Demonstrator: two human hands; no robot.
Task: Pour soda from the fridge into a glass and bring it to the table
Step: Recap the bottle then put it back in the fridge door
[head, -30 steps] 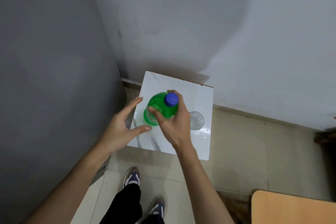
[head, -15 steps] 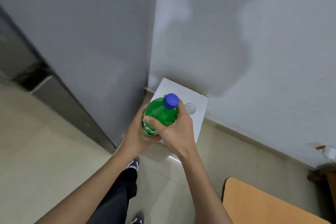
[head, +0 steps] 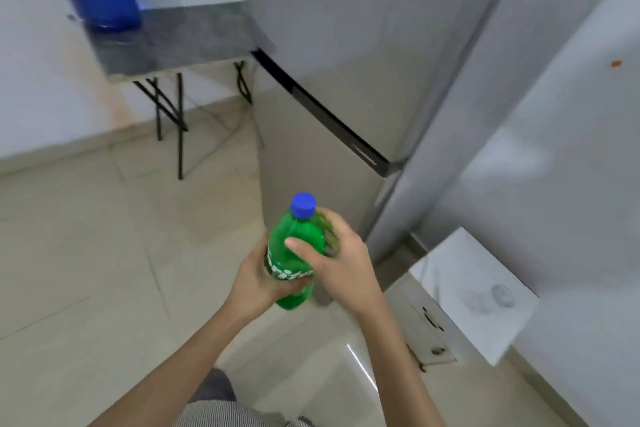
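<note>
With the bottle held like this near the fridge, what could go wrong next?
1. Both hands, the left hand and the right hand, are on the green soda bottle, so opening the closed fridge probably means letting go with one hand; the bottle might slip.
2. The glass stands alone on the small white table, low at the person's right. Turning back, an arm might knock it.

Green plastic soda bottle (head: pixel 292 253), blue screw cap (head: pixel 303 205), gripped by left hand (head: pixel 258 279) and right hand (head: pixel 341 262); grey fridge (head: pixel 346 62) at twelve o'clock.
</note>
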